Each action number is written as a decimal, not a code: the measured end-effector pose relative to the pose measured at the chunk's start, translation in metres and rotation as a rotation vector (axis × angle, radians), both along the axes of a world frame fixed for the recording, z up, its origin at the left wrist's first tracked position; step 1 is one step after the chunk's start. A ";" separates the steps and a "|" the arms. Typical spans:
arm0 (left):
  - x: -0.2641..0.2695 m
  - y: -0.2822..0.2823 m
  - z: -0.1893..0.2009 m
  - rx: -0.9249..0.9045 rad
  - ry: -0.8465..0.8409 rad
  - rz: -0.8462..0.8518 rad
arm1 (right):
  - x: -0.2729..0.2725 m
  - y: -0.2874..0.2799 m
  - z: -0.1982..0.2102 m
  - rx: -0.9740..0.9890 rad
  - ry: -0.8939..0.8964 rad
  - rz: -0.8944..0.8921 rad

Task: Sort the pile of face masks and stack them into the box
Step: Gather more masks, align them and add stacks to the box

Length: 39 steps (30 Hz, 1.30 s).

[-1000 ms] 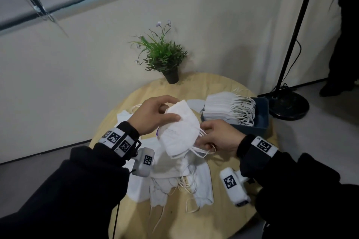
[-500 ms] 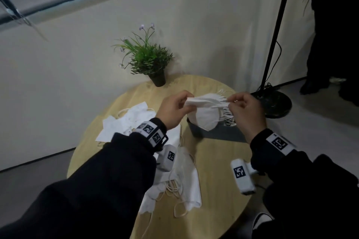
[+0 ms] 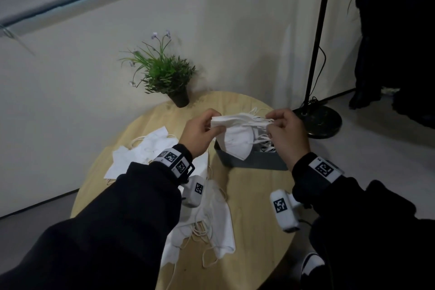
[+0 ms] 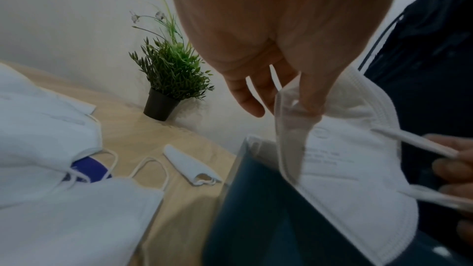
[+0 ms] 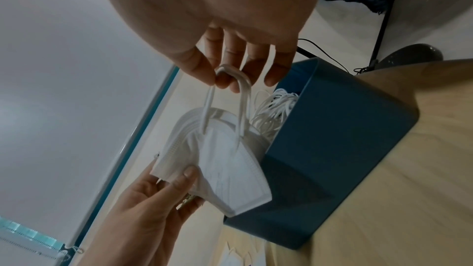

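- A white face mask (image 3: pixel 237 141) hangs above the blue box (image 3: pixel 256 162), at the table's (image 3: pixel 256 207) 2 o'clock side.
- The left hand (image 3: pixel 200 134) pinches its folded edge.
- The right hand (image 3: pixel 286 134) pinches its ear loops (image 5: pixel 230 96).
- The loose pile of masks (image 3: pixel 207 223) lies at 9 o'clock from the box.

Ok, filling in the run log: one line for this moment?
left hand: pinches mask edge | right hand: pinches its ear loops | mask: over blue box | pile: on table
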State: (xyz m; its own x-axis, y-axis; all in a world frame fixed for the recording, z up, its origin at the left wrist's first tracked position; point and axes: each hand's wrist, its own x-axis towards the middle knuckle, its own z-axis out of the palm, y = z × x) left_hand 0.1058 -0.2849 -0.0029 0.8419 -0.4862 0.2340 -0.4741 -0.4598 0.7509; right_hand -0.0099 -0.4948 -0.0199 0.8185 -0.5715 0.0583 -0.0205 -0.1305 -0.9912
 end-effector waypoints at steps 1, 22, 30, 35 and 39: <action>-0.002 0.002 -0.002 0.005 0.001 -0.010 | -0.001 0.000 -0.001 -0.003 0.010 0.003; -0.012 0.008 -0.013 0.370 -0.243 -0.138 | -0.004 0.000 -0.009 -0.247 0.278 0.167; -0.009 0.004 -0.032 0.647 -0.571 -0.096 | -0.009 0.008 -0.004 -0.527 0.264 0.218; -0.014 0.010 -0.032 0.540 -0.563 -0.068 | -0.012 0.020 0.001 -0.708 0.388 0.396; -0.019 0.010 -0.036 0.656 -0.423 -0.149 | -0.012 0.024 0.005 -0.790 0.488 0.440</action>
